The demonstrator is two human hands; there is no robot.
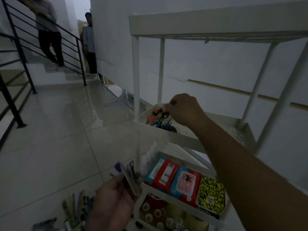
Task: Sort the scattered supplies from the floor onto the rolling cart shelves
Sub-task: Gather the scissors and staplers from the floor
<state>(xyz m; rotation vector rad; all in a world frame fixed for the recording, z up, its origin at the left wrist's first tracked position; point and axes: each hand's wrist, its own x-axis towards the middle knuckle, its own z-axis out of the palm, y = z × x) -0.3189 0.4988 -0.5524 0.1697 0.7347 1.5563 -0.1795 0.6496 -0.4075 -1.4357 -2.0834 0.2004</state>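
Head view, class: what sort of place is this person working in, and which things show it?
Probably an indoor stair landing or hallway: a black stair railing beside steps, a glossy tiled floor, and plain white walls. A white rolling cart stands against the wall.

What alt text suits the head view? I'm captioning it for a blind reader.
A person's right hand reaches onto a white cart's shelf by a pile of scissors. The left hand grips a few cards beside a lower shelf of packets.
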